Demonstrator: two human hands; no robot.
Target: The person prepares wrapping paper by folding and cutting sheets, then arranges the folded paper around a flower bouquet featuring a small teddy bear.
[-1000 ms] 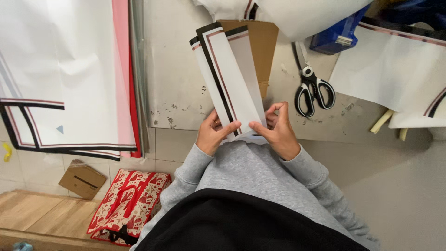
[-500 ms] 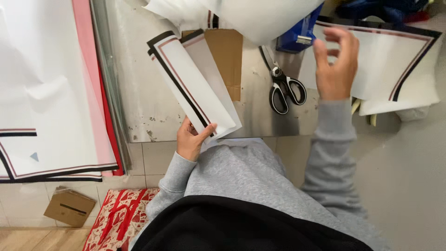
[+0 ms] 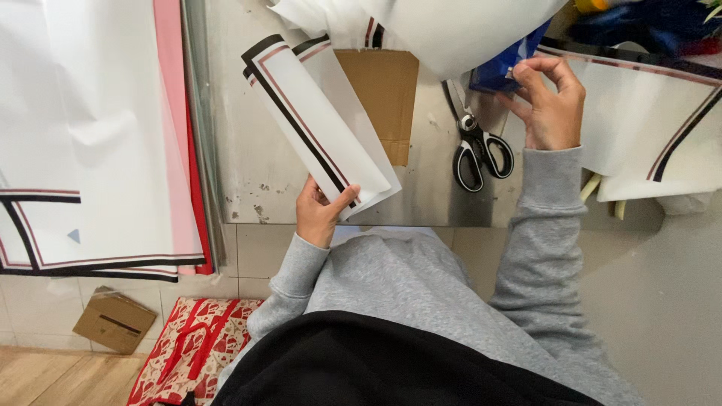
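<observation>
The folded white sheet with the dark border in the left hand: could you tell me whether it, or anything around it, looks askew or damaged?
Nothing looks damaged. The folded sheet lies slanted across the metal table, pinched at its near corner by the left hand. The right hand touches a blue object beyond the scissors.

A second ago both my hands pinched the near end of the folded white paper sheet with black and red border stripes (image 3: 320,135). My right hand (image 3: 550,101) has since let go and gone far right, fingertips now at the blue packet (image 3: 500,68) beyond the black-handled scissors (image 3: 477,146). My left hand (image 3: 322,214) alone grips the sheet, which has tilted leftward.
</observation>
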